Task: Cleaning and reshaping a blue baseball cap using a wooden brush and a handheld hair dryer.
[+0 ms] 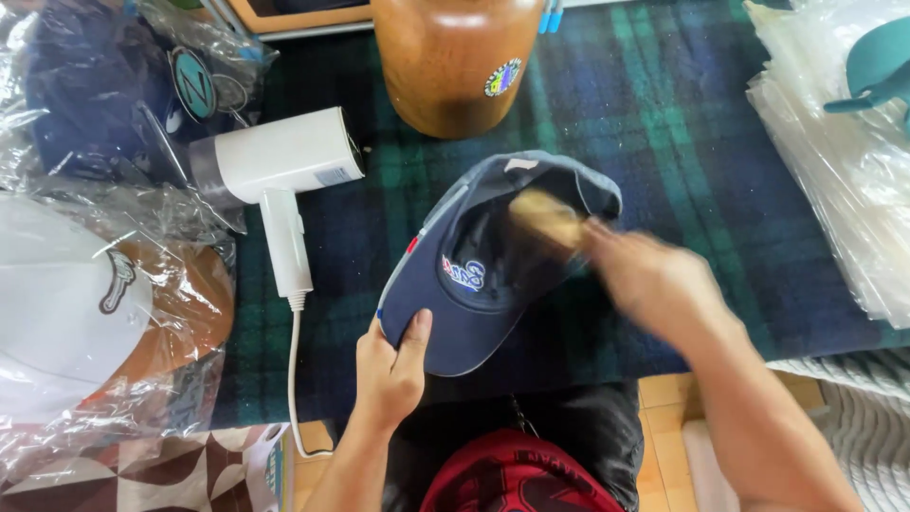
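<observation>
Cap [474, 275] brim in left hand [391, 370]

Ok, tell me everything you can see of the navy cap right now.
The navy baseball cap looks like cotton fabric, with an embroidered white and blue emblem on the front and a small red mark on its side. It is held just above the plaid cloth, brim toward the person. The left hand pinches the brim edge. The blurred right hand pushes a pale brown object, too blurred to identify, against the crown.
</observation>
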